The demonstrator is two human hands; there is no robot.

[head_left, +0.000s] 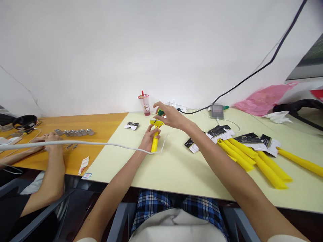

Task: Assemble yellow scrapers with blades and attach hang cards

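My left hand (148, 137) is closed around a yellow-handled scraper-like tool (154, 145), its wide yellow head pointing away from me. Above that head, my right hand (172, 116) grips a screwdriver (159, 112) with a green and yellow handle. The screwdriver points down at the head of the yellow tool; whether its tip sits in a screw is too small to see. A small black-and-white card (131, 126) lies to the left of my hands.
Several yellow handles (267, 168) and black-and-white cards (219, 132) lie at the right. A cup with a straw (144, 105) stands by the wall. A white cable (101, 144) crosses in front. At the left, a co-worker's hands (51, 139) are near metal parts (78, 132).
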